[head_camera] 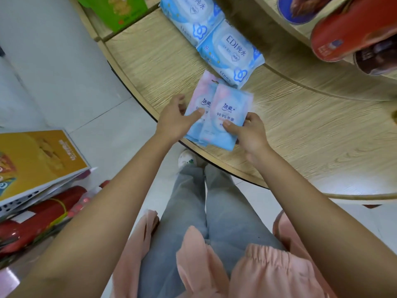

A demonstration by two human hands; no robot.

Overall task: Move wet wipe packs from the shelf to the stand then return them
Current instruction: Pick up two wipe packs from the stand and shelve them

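Two small pink-and-blue wet wipe packs overlap at the near edge of a round wooden stand (300, 130). My right hand (249, 134) pinches the lower edge of the right pack (229, 112), thumb on top. My left hand (176, 119) holds the left pack (198, 100), its thumb lying across the pack's front. Two larger blue wipe packs lie farther back on the stand, one (232, 54) close behind the small ones and another (189, 16) beyond it.
A green box (116, 11) sits at the stand's far left. A raised upper tier carries red (348, 33) and dark tins at the right. On the floor at left lie an orange box (36, 160) and red cylinders (38, 220).
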